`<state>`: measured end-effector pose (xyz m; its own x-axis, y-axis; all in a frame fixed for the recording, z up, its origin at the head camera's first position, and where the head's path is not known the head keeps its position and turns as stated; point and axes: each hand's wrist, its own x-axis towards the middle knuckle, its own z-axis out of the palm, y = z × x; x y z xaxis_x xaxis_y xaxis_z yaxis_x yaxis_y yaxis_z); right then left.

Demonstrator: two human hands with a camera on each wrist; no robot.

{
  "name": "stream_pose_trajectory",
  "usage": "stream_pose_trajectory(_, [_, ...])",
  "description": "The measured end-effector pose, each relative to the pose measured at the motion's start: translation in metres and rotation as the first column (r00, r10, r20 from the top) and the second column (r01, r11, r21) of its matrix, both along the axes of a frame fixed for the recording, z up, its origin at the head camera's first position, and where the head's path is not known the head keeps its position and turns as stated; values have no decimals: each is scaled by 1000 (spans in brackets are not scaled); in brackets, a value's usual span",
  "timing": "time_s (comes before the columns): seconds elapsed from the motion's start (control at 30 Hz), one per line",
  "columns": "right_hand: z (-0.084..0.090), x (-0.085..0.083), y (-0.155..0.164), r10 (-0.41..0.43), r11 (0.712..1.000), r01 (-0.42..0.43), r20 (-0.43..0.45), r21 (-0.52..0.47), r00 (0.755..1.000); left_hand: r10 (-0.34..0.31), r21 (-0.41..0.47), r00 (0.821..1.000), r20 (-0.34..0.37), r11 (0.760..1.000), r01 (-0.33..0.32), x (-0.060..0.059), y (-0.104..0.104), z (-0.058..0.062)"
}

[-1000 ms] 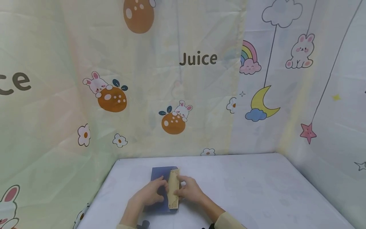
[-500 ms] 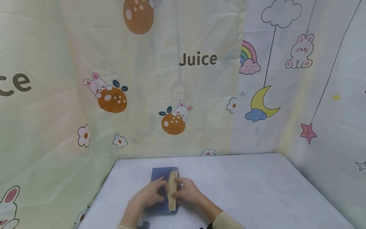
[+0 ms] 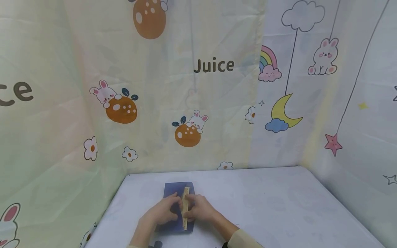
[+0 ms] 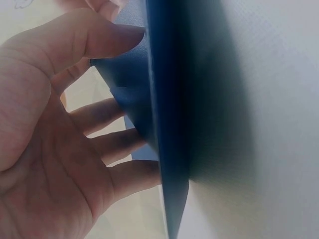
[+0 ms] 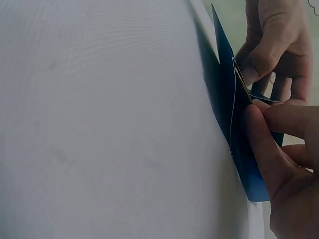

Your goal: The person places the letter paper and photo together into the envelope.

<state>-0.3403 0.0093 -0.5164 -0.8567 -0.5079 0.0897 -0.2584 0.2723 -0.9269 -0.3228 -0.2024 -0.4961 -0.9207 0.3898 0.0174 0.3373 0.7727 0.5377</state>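
Observation:
A blue folder (image 3: pixel 173 225) lies on the white table in the head view, with a raised flap seen edge-on in the wrist views. My left hand (image 3: pixel 164 209) holds the folder's flap, its thumb on one side and fingers reaching behind, as the left wrist view shows. My right hand (image 3: pixel 201 208) pinches a thin cream card (image 3: pixel 185 225) with a gold pattern between thumb and fingers. The card stands steeply over the folder's right part. In the right wrist view only the card's gold edge (image 5: pixel 241 77) shows between blue layers; how deep it sits is hidden.
The white table (image 3: pixel 263 203) stretches to the right and behind the folder. Printed fabric walls (image 3: pixel 198 96) close it in at the back and on both sides. A dark object (image 3: pixel 157 244) shows by the left forearm at the lower edge.
My right hand has moved slightly left with the cream card. The card has tipped more edge-on, so a narrower strip of it shows. The left hand has stayed at the folder.

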Motion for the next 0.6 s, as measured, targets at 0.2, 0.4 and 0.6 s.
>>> stream_pose_trajectory(0.2, [-2,-1,-4,5,1000,-5,-7,8,1000,-10,-3,1000,-12,1000,10,0,0,0])
stream_pose_trajectory(0.4, [2,-1,-4,0,996,2,-32,87,999,0,-6,1000,-5,1000,0,0,0,2])
stream_pose_trajectory(0.6, [1,-2,-1,29,997,-29,6,71,1000,-8,-7,1000,1,1000,8,0,1,1])
